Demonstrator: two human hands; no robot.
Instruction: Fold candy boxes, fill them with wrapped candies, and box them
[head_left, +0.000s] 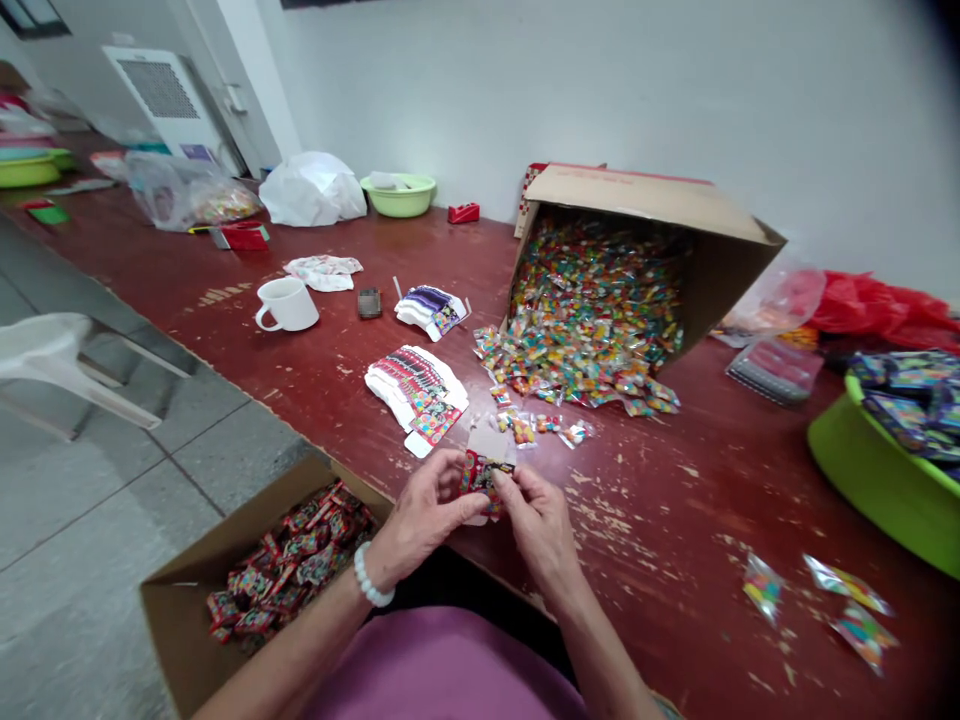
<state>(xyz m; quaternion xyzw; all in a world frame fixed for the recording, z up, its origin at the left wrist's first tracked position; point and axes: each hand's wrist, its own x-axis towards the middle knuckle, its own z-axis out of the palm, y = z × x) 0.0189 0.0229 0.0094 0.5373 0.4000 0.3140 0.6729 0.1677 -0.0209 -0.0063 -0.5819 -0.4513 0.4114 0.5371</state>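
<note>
Between both hands, at the table's near edge, is a small red and black printed candy box (478, 474) with a pale flap standing up behind it. My left hand (426, 505), with a white bead bracelet at the wrist, grips its left side. My right hand (536, 515) pinches its right side with thumb and fingers. Just beyond lies a fanned stack of flat red printed boxes (420, 395), and behind that a stack of purple ones (431, 308). Several small candy packets (525, 428) lie right of the stack, spilling from a large tipped cardboard box (652, 190).
Below the table edge at left, a carton (176, 610) holds many red candy boxes. A green basin (847, 470) of dark packets stands at right, near loose candy packets (763, 588). A white mug (289, 304), a plastic bag (311, 190) and a white stool (45, 345) are farther left.
</note>
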